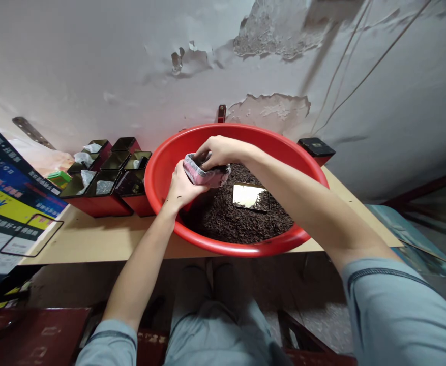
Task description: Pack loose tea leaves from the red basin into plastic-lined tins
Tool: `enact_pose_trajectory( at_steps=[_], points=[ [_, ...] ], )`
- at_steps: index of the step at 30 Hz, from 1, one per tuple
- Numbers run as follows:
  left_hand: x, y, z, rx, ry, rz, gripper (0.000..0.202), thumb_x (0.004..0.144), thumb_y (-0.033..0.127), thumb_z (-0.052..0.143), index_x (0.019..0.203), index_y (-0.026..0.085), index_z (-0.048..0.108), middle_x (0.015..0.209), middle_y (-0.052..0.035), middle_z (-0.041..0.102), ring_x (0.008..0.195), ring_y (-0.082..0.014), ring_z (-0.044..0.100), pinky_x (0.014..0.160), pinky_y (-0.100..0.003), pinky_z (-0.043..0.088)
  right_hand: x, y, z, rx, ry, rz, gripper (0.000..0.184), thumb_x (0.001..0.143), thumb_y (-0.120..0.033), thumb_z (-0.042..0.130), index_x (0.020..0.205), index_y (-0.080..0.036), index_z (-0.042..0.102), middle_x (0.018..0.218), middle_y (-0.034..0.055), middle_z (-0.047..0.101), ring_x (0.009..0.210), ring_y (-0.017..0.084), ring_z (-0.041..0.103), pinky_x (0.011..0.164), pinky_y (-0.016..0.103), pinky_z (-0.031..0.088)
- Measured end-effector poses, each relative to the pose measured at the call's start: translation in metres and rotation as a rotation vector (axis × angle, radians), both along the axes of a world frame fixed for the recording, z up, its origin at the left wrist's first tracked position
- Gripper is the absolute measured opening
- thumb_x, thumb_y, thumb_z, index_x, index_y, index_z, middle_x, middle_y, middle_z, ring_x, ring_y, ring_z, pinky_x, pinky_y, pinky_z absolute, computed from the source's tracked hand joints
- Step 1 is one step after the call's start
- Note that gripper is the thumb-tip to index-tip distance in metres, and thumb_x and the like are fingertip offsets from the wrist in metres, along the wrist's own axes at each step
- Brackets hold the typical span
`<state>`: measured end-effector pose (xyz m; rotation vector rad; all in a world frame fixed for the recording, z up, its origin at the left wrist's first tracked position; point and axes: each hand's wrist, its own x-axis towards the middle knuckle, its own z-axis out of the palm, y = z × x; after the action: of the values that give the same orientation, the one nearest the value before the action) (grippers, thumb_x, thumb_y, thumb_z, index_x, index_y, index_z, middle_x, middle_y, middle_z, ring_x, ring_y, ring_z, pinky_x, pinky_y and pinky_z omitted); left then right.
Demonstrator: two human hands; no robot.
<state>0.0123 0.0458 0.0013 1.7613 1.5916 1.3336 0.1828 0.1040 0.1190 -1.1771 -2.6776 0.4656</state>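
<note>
A big red basin (161,168) stands on a wooden table and holds dark loose tea leaves (230,223). A shiny square tin (250,196) lies sunk in the leaves. My left hand (180,188) is closed around a small pink-and-white pouch (203,177), holding it over the basin's left side. My right hand (218,150) reaches over the pouch's open mouth with its fingertips pinched inside it; what they grip is hidden.
Several open red tins (108,188) with foil liners stand in rows left of the basin, against the peeling wall. One closed dark tin (316,148) sits behind the basin at the right. A printed cardboard box (9,203) leans at the far left. My knees show under the table (93,239).
</note>
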Motion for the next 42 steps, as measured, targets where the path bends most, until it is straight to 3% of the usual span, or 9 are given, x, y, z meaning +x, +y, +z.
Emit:
enact_pose_trajectory(
  at_steps=[6,10,13,17,21,25,29,35,42],
  points=[
    [0.001,-0.003,0.001,-0.011,-0.013,-0.015,0.094,0.052,0.023,0.097,0.134,0.018,0.052,0.141,-0.0166,0.064,0.136,-0.0376,0.062,0.117,-0.054,0.05,0.027,-0.008,0.016,-0.009,0.146,-0.113,0.041,0.084,-0.029,0.082,0.124,-0.019,0.083,0.111,0.0091,0.082,0.096,0.023,0.074,0.087,0.035,0.062],
    [0.003,-0.005,0.004,-0.041,0.004,0.003,0.1,0.052,0.021,0.096,0.139,0.017,0.048,0.146,-0.0193,0.061,0.142,-0.0396,0.057,0.12,-0.055,0.046,0.053,-0.005,0.005,-0.059,-0.018,-0.111,0.046,0.081,-0.039,0.087,0.125,-0.026,0.083,0.115,0.0061,0.08,0.09,0.021,0.073,0.078,0.033,0.06],
    [0.004,-0.008,0.008,-0.06,0.018,-0.003,0.1,0.051,0.021,0.097,0.139,0.018,0.049,0.147,-0.0189,0.061,0.144,-0.0402,0.056,0.122,-0.055,0.045,0.063,0.001,-0.005,-0.043,-0.127,-0.077,0.041,0.078,-0.031,0.087,0.119,-0.027,0.085,0.113,0.0036,0.081,0.091,0.02,0.074,0.082,0.031,0.058],
    [0.002,-0.011,0.012,-0.059,0.023,-0.008,0.094,0.053,0.022,0.096,0.135,0.019,0.05,0.141,-0.0159,0.064,0.137,-0.0376,0.061,0.118,-0.053,0.049,0.056,0.009,-0.009,-0.111,-0.037,-0.006,0.027,0.079,-0.022,0.083,0.104,-0.029,0.089,0.105,-0.0006,0.084,0.097,0.021,0.076,0.091,0.029,0.057],
    [0.003,-0.014,0.014,-0.063,0.061,-0.025,0.095,0.053,0.02,0.095,0.137,0.017,0.049,0.145,-0.0177,0.063,0.14,-0.0383,0.059,0.119,-0.053,0.048,0.039,0.011,-0.008,-0.22,0.029,0.005,0.03,0.08,-0.016,0.079,0.105,-0.029,0.089,0.099,-0.0016,0.085,0.096,0.021,0.077,0.089,0.028,0.06],
    [0.003,-0.019,0.017,-0.072,0.052,-0.022,0.096,0.055,0.018,0.094,0.14,0.017,0.049,0.146,-0.0181,0.063,0.141,-0.0372,0.059,0.12,-0.052,0.048,0.028,0.002,-0.008,-0.127,0.102,0.007,0.04,0.073,-0.006,0.077,0.107,-0.024,0.088,0.1,0.0015,0.085,0.095,0.021,0.078,0.09,0.029,0.061],
    [0.001,-0.02,0.018,-0.033,-0.005,-0.001,0.096,0.055,0.018,0.095,0.14,0.018,0.049,0.145,-0.0166,0.065,0.138,-0.0364,0.062,0.118,-0.051,0.051,0.033,-0.011,-0.002,-0.024,0.311,-0.006,0.038,0.083,-0.012,0.071,0.116,-0.023,0.086,0.108,0.0043,0.084,0.099,0.021,0.077,0.096,0.034,0.061],
    [0.005,-0.026,0.02,0.082,-0.005,-0.044,0.098,0.054,0.028,0.099,0.139,0.024,0.051,0.142,-0.0127,0.067,0.133,-0.0361,0.066,0.115,-0.053,0.054,0.012,-0.026,0.012,0.025,-0.207,0.092,0.046,0.079,-0.002,0.06,0.107,-0.026,0.088,0.105,0.0022,0.084,0.098,0.022,0.074,0.092,0.032,0.054],
    [0.007,-0.032,0.018,0.178,0.005,-0.067,0.107,0.053,0.031,0.098,0.146,0.024,0.044,0.145,-0.0122,0.063,0.133,-0.0345,0.064,0.115,-0.052,0.055,-0.033,-0.031,0.01,-0.215,-0.446,0.207,0.017,0.084,-0.009,0.063,0.085,-0.013,0.08,0.076,0.0031,0.072,0.081,0.021,0.068,0.077,0.032,0.054]
  ],
)
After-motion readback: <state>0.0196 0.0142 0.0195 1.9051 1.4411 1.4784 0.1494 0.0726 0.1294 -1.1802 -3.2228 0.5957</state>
